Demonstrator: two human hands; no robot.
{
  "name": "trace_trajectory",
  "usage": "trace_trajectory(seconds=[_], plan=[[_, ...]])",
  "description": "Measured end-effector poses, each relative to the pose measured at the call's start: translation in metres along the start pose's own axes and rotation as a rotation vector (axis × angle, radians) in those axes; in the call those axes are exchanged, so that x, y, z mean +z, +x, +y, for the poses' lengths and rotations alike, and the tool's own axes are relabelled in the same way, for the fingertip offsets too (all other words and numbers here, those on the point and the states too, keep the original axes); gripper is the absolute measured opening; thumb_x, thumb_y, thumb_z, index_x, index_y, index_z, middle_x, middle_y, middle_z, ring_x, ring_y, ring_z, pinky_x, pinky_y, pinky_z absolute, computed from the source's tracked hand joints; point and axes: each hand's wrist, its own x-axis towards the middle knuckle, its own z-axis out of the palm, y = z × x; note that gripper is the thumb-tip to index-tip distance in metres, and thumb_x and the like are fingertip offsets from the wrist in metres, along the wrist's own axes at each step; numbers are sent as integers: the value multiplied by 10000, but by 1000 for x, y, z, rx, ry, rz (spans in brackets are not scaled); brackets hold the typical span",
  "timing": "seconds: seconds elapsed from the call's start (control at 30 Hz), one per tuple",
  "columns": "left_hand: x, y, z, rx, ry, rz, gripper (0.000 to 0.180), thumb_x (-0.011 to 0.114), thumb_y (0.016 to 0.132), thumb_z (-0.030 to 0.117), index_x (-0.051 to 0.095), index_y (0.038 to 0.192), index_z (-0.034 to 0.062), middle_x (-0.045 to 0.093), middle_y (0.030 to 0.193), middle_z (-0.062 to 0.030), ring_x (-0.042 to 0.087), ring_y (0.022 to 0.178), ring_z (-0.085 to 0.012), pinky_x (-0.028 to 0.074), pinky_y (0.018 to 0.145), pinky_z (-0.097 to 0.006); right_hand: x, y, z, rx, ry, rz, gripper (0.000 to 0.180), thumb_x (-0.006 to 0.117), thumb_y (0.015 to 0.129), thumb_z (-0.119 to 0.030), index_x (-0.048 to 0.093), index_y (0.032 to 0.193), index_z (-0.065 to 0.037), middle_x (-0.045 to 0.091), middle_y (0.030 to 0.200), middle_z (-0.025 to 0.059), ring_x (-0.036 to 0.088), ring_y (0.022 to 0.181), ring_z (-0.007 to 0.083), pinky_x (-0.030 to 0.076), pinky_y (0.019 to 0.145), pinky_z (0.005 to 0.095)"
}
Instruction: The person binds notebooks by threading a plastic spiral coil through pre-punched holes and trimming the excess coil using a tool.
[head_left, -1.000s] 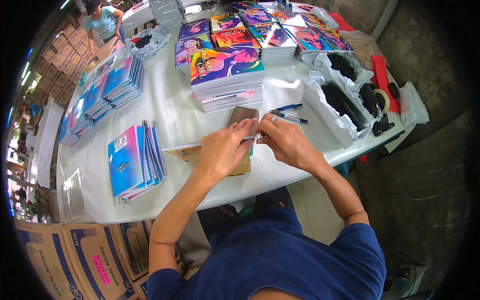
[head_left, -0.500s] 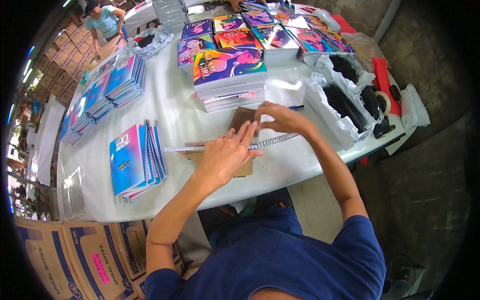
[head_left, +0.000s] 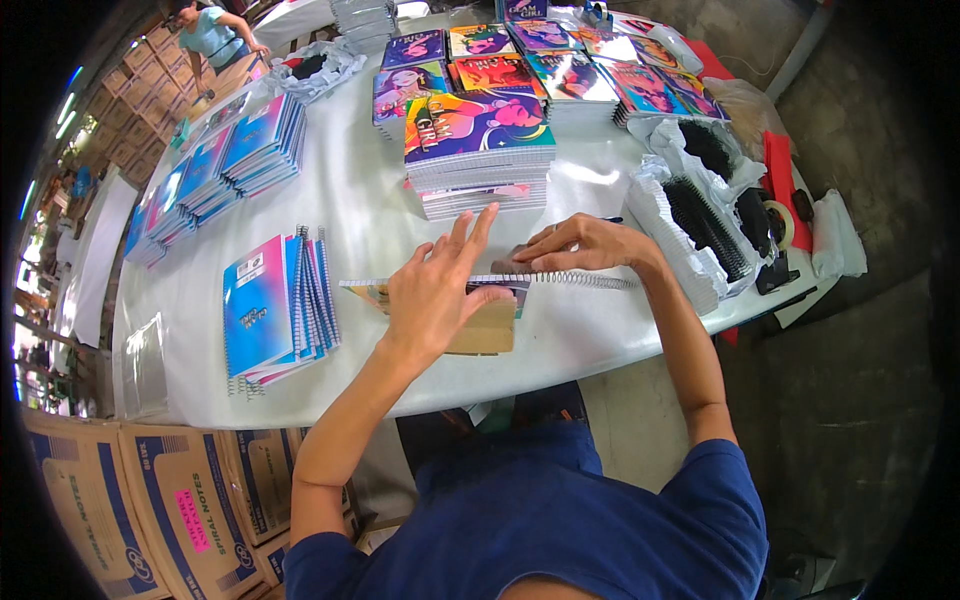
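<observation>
A wire-bound notebook (head_left: 372, 289) stands on edge near the table's front, against a tan cardboard piece (head_left: 485, 330). My left hand (head_left: 428, 290) lies over it, fingers stretched out and spread, thumb against the near side. From the notebook's right end sticks out a dark spiral coil (head_left: 590, 281). Just above the coil, my right hand (head_left: 590, 245) is closed, with a small brown flat block (head_left: 510, 265) at its fingertips, close to the notebook's edge. The fingers partly hide that block.
Blue and pink notebooks (head_left: 262, 310) lie left of my hands, with more stacks (head_left: 235, 150) behind. Colourful notebook stacks (head_left: 480, 125) stand ahead. At right are a paper-lined box of black coils (head_left: 705, 225) and a tape roll (head_left: 778, 222). A person (head_left: 215, 40) stands far left.
The brown block, flat on the table before, is now at my right fingertips by the coil. The notebook has tilted up on edge. My left fingers have spread and lifted away from my right hand.
</observation>
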Motion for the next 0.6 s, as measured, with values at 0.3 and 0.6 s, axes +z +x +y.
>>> trace_trajectory(seconds=[0.3, 0.6], plan=[[-5, -6, -1, -40, 41, -5, 1020, 777, 641, 479, 287, 1506, 249, 567, 1344, -113, 600, 1143, -299, 460, 995, -487, 1, 1, 16, -131, 343, 79, 395, 677, 891, -321, 711, 1060, 34, 652, 1207, 178, 593, 1132, 250, 448, 960, 373], [-11, -11, -10, -82, 49, 9, 1019, 795, 632, 448, 298, 1501, 260, 563, 1353, -105, 606, 1137, -290, 440, 1013, -512, 15, 12, 15, -337, 716, -5, 423, 697, 869, -338, 701, 1102, 15, 653, 1212, 171, 597, 1143, 273, 444, 997, 394]])
